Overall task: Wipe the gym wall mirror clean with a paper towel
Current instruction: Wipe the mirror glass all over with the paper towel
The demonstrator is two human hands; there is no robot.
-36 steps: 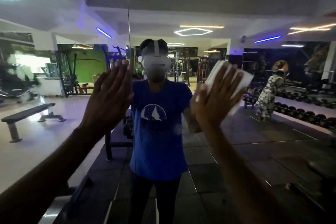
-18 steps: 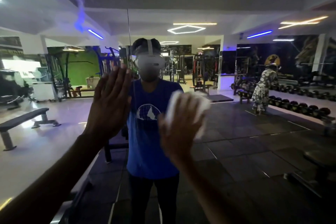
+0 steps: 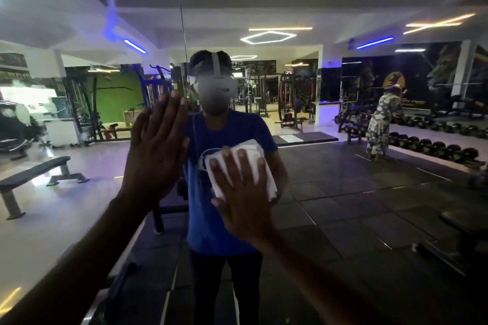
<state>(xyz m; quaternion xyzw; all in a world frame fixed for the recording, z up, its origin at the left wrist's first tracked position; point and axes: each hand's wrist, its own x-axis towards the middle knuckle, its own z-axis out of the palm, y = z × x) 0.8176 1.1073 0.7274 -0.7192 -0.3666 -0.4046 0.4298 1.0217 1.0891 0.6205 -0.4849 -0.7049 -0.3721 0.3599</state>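
The wall mirror (image 3: pixel 343 192) fills the whole view and reflects the gym and me in a blue shirt. A folded white paper towel (image 3: pixel 247 159) lies flat against the glass at chest height. My right hand (image 3: pixel 243 195) presses it to the mirror with straight, spread fingers. Left of it and higher, my left hand (image 3: pixel 155 150) rests flat on the glass, fingers straight and together. A thin vertical seam (image 3: pixel 182 21) between mirror panels runs down just above my left hand.
In the reflection, a weight bench (image 3: pixel 34 177) stands at the left, a row of dumbbells (image 3: pixel 433 145) along the right wall, and another person (image 3: pixel 380 124) beside that rack. Gym machines (image 3: pixel 287 97) fill the back.
My right hand has slid the paper towel down and to the left across the glass, from upper right to chest height at centre. My left hand has stayed flat on the mirror.
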